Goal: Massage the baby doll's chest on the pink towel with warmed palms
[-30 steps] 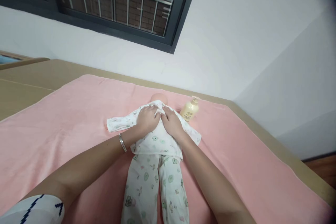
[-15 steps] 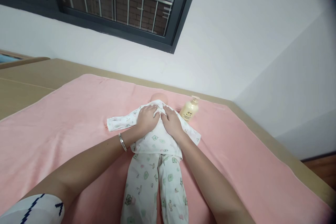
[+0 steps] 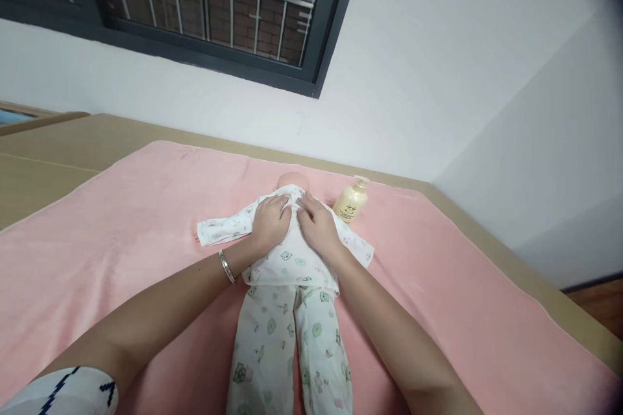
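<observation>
A baby doll in a white printed top point(image 3: 287, 262) and matching trousers point(image 3: 265, 350) lies stretched out, arms spread sideways. Only a pinkish rounded part of its head point(image 3: 293, 180) shows past the collar; which way it faces I cannot tell. Across the upper part of the top, my left hand point(image 3: 270, 220) rests flat with its fingers extended. Beside it, my right hand point(image 3: 318, 224) lies on the other side of the top, fingers stretched toward the collar and slightly blurred. Neither hand grasps anything.
Beneath the doll is a pink blanket point(image 3: 160, 207) spread over a tan surface point(image 3: 63, 142). A pale yellow pump bottle point(image 3: 350, 201) stands near the doll's right-hand sleeve in view. Behind rise a white wall point(image 3: 389, 78) and a dark-framed barred window point(image 3: 209, 52).
The view has shifted slightly. My right fingers have moved a little near the collar, while my left hand stays in nearly the same place on the top.
</observation>
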`<state>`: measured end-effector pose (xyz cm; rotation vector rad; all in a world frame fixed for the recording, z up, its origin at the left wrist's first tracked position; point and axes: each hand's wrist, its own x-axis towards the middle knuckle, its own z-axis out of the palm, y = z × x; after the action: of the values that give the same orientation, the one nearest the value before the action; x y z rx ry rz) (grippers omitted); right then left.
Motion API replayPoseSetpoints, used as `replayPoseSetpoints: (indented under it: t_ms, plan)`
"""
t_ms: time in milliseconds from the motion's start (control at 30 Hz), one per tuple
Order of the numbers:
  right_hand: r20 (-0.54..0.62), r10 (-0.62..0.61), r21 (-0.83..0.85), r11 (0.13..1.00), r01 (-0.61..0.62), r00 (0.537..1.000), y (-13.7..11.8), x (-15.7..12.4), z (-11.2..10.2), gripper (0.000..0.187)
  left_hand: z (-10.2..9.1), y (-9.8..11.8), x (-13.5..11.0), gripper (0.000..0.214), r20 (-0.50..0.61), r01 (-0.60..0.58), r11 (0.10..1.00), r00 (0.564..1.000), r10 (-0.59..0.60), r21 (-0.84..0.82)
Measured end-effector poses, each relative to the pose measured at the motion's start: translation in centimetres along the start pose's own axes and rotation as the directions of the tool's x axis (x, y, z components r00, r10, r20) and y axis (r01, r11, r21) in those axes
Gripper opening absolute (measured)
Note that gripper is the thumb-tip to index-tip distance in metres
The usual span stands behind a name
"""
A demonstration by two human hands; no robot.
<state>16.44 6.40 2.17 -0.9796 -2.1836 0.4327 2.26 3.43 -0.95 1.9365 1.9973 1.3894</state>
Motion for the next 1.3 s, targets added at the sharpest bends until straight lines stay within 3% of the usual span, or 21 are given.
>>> replayPoseSetpoints:
  t_ms: [133,300,467,633,767,867,933,1000,1100,1200,1233,1300]
  plan:
    - [-0.096,0.0,0.017,1.0,0.002,0.995,0.1,0.1,-0.2,0.05,0.0,0.0,0.0,0.04,-0.001,-0.012,1.0,1.0,0.012,0.001]
    - [0.015,0.056,-0.035,0.998,-0.055,0.998,0.1,0.0,-0.3,0.053,0.1,0.0,0.1,0.04,-0.002,0.013,1.0,1.0,-0.013,0.002]
    - [-0.091,0.078,-0.047,0.995,-0.083,0.993,-0.2,0.0,-0.7,0.064,0.0,0.1,0.0,0.038,-0.008,0.016,1.0,1.0,-0.017,-0.002]
    - [0.075,0.059,-0.153,0.987,-0.047,0.995,-0.2,-0.2,0.6,0.047,-0.2,0.3,0.1,0.04,0.006,0.041,0.999,0.999,-0.041,-0.019]
    - [0.097,0.089,-0.205,0.976,-0.067,0.991,-0.4,-0.1,0.6,0.047,-0.1,0.3,0.1,0.039,0.022,0.043,0.999,0.999,-0.042,-0.016]
    - [0.252,0.146,-0.196,0.976,-0.098,0.957,-1.4,0.1,-1.4,0.055,-0.4,0.6,-0.1,0.04,0.033,0.035,0.999,0.999,-0.036,0.019]
    - [0.348,0.172,-0.171,0.978,-0.118,0.921,-2.3,0.0,-3.8,0.071,-1.0,1.2,-0.4,0.044,0.029,0.056,0.997,0.998,-0.057,0.048]
    - [0.355,0.165,-0.145,0.982,-0.121,0.92,-2.9,-0.1,-6.6,0.081,-1.9,2.3,-0.6,0.049,0.032,0.076,0.997,0.997,-0.076,0.017]
    - [0.26,0.163,-0.138,0.982,-0.131,0.952,-2.6,-0.2,-10.7,0.08,-3.6,5.0,-0.5,0.052,0.061,0.056,0.978,0.997,-0.045,-0.2]
    - [0.144,0.217,-0.15,0.969,-0.195,0.966,-0.6,0.4,-13.4,0.078,-4.5,8.6,0.3,0.049,0.1,0.124,0.83,0.992,-0.082,-0.544]
    - [0.093,0.234,-0.154,0.964,-0.218,0.968,0.3,0.7,-13.8,0.074,-4.4,9.7,0.7,0.051,0.141,0.189,0.724,0.982,-0.127,-0.663]
    - [-0.028,0.249,-0.176,0.952,-0.25,0.968,1.9,1.5,-14.1,0.062,-3.7,11.6,1.9,0.058,0.293,0.355,0.429,0.934,-0.205,-0.831]
